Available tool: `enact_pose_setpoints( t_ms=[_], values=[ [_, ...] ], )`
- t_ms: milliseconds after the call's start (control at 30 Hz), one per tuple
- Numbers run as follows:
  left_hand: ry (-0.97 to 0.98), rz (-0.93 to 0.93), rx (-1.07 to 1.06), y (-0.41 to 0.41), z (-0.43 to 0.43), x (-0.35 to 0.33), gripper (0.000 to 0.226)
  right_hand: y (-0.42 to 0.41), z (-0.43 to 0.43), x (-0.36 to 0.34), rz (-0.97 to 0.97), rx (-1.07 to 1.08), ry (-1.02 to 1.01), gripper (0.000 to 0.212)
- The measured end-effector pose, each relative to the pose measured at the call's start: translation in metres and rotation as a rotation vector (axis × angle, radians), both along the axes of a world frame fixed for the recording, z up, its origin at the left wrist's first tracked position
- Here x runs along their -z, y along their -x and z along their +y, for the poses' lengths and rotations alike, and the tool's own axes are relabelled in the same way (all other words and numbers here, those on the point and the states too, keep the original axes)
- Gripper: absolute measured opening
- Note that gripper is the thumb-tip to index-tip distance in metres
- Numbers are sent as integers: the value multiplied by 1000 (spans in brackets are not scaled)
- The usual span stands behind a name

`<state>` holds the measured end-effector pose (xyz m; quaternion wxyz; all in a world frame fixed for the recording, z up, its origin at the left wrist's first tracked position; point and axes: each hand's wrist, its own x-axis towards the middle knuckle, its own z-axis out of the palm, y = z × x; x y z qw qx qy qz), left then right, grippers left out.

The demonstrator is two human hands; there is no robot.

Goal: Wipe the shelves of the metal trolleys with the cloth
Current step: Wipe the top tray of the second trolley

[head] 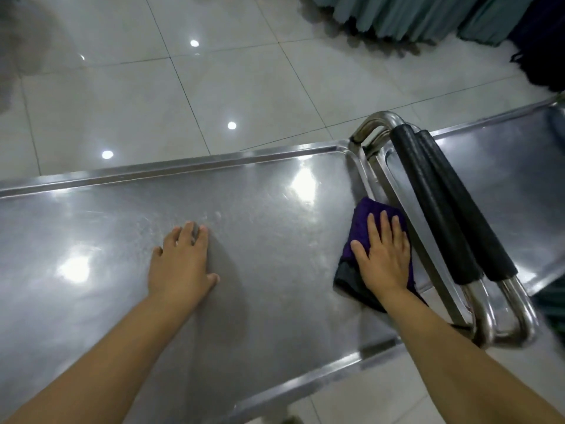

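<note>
Head view: a long steel shelf, the top of a trolley, runs from 9 o'clock to 3 o'clock across the lower half of the frame. The purple cloth lies folded on it at about 4 o'clock, just beside the raised rim at the right end. The right hand lies flat on top of the cloth, fingers straight and slightly apart, pressing down rather than pinching. The left hand rests palm-down on bare steel at about 8 o'clock, fingers loosely spread, holding nothing, and appears to steady the trolley. Two padded black handles stand side by side at 3 o'clock; beyond them lies the shelf of a second trolley. Pale floor tiles fill 12 o'clock, and hanging fabric shows at 1 o'clock.

The step in hand looks like wiping the right end of this shelf. To do it well, press evenly with the whole palm; run the cloth's edge along the groove under the rim and into the corner at 1 o'clock; then make overlapping passes toward 9 o'clock. Lift the left hand before the cloth arrives, since it probably leaves prints; the dull smears near the middle likely want a second pass.
</note>
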<state>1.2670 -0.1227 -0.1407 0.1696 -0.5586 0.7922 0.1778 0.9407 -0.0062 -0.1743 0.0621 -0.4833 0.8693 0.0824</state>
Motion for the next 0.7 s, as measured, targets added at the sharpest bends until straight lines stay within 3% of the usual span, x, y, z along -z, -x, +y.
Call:
enact_pose_setpoints(
  t_ms=[200, 500, 700],
  values=[
    [172, 12, 26, 8, 32, -8, 72, -9, 66, -2, -47, -52, -53, 76],
    [231, 213, -110, 22, 200, -23, 45, -35, 145, -2, -99, -236, -23, 80],
    [316, 327, -64, 42, 307, -3, 32, -66, 195, 8, -217, -279, 225, 51]
  ],
)
